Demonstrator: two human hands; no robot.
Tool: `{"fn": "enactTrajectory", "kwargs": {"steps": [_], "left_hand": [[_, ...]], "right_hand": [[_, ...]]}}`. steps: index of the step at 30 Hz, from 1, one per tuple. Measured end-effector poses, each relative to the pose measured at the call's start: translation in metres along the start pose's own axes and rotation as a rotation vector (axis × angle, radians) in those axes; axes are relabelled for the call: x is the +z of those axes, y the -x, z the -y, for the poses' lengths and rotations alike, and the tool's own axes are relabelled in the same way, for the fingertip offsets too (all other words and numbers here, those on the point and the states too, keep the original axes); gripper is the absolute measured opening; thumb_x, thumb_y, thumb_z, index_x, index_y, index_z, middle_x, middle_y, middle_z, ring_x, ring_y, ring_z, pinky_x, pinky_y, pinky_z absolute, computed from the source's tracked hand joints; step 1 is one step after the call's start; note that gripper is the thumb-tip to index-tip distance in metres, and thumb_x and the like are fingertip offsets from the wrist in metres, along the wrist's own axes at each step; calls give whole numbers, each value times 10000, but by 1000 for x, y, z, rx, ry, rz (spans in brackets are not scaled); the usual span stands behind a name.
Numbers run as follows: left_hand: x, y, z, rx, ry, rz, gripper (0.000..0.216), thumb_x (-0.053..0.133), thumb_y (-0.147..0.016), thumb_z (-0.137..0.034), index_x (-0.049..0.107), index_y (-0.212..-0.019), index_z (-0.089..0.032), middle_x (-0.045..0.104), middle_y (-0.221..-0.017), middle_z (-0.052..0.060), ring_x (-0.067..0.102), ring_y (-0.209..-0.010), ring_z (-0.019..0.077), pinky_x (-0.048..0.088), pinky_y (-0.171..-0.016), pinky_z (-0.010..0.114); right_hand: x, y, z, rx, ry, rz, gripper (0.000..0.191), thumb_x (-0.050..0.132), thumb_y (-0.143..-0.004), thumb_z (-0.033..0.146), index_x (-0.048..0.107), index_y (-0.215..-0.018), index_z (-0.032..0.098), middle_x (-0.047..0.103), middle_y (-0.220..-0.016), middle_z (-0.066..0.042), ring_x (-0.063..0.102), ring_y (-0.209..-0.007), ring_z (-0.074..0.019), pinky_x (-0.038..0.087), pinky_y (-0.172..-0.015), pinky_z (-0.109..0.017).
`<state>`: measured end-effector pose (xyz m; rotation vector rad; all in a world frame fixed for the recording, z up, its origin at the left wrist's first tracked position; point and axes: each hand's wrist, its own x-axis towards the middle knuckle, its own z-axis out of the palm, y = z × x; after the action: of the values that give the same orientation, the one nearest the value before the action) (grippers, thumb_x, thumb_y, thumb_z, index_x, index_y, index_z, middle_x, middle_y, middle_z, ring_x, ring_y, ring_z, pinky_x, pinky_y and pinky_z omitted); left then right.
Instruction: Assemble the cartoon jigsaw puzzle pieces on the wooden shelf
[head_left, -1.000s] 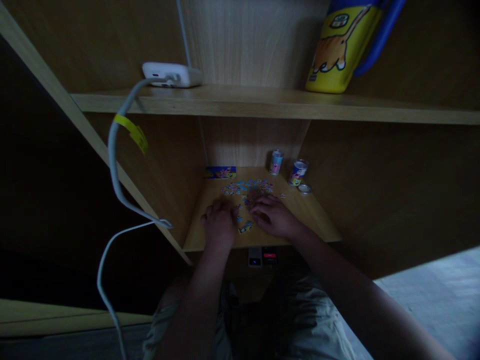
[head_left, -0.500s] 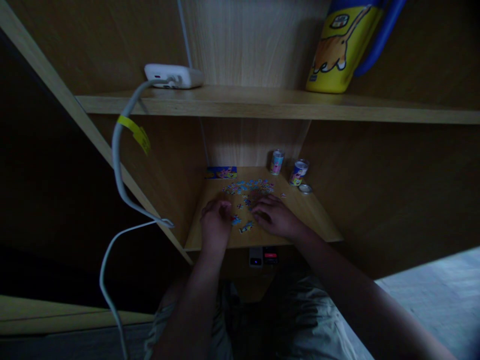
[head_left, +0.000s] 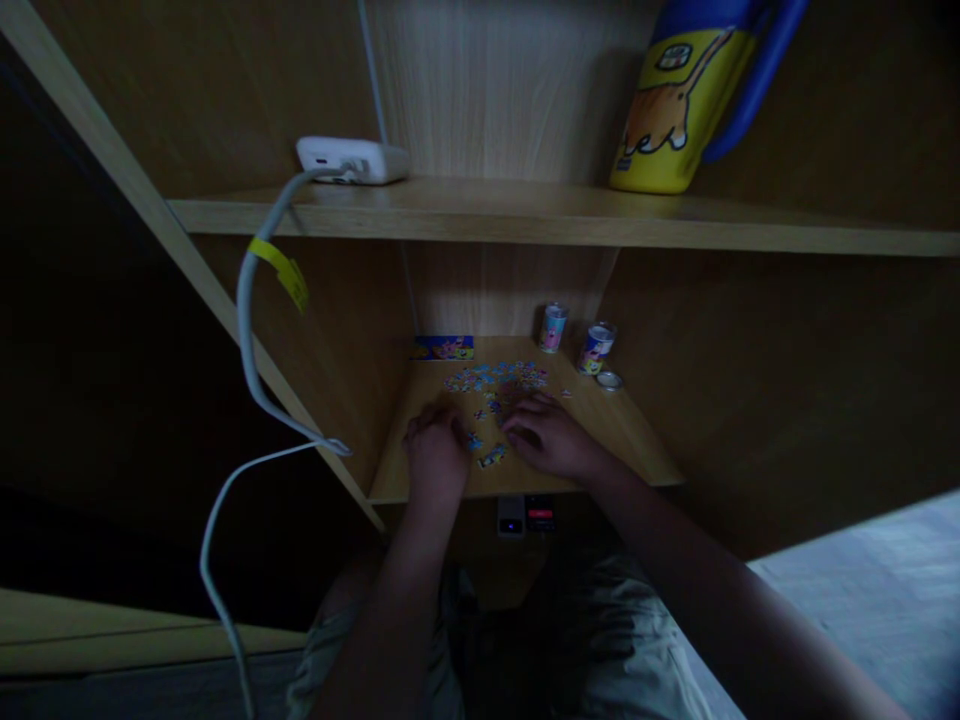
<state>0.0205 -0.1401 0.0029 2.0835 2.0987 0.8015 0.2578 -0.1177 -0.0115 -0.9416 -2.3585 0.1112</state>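
Small colourful puzzle pieces (head_left: pixel 495 381) lie scattered on the wooden desk (head_left: pixel 615 435). My left hand (head_left: pixel 435 452) rests on the desk left of a few loose pieces (head_left: pixel 487 452), fingers curled; what it holds is too dark to see. My right hand (head_left: pixel 551 436) lies palm down at the near edge of the pile, fingers bent over the pieces. Both forearms reach in from below.
Two small printed cans (head_left: pixel 553 327) (head_left: pixel 595 347) and a round lid (head_left: pixel 609 380) stand at the back right. A picture card (head_left: pixel 444 347) leans at the back left. On the shelf above sit a white adapter (head_left: pixel 351 159) with a hanging cable (head_left: pixel 247 340) and a yellow-blue bag (head_left: pixel 679 95).
My left hand has drawn slightly back and left, uncovering a few pieces between the hands. The right hand has barely shifted. The view has tilted a little.
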Motion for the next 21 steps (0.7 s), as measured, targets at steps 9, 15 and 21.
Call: {"fn": "enactTrajectory", "kwargs": {"steps": [9, 15, 21], "left_hand": [[-1, -2, -3, -60, 23, 22, 173, 660, -1029, -228, 827, -1064, -201, 751, -1284, 167, 685, -1211, 389, 550, -1011, 502], [-7, -1, 0, -50, 219, -19, 199, 635, -1021, -125, 794, -1035, -245, 808, -1195, 81, 739, -1125, 285, 552, -1026, 417], [-9, 1, -3, -62, 153, 14, 244, 631, -1040, -150, 835, -1128, -251, 843, -1165, 96, 738, -1138, 329, 541, -1001, 460]], "right_hand": [[-2, -1, 0, 7, -10, 2, 120, 722, -1026, 226, 763, -1125, 280, 785, -1142, -61, 680, -1167, -278, 497, -1054, -461], [-1, 0, 0, 16, -2, 1, 100, 713, -1046, 256, 771, -1127, 272, 783, -1127, -68, 683, -1143, -273, 499, -1064, -467], [-1, -1, 1, 0, 0, 0, 111, 713, -1035, 226, 780, -1112, 271, 789, -1109, -69, 686, -1127, -274, 509, -1048, -465]]}}
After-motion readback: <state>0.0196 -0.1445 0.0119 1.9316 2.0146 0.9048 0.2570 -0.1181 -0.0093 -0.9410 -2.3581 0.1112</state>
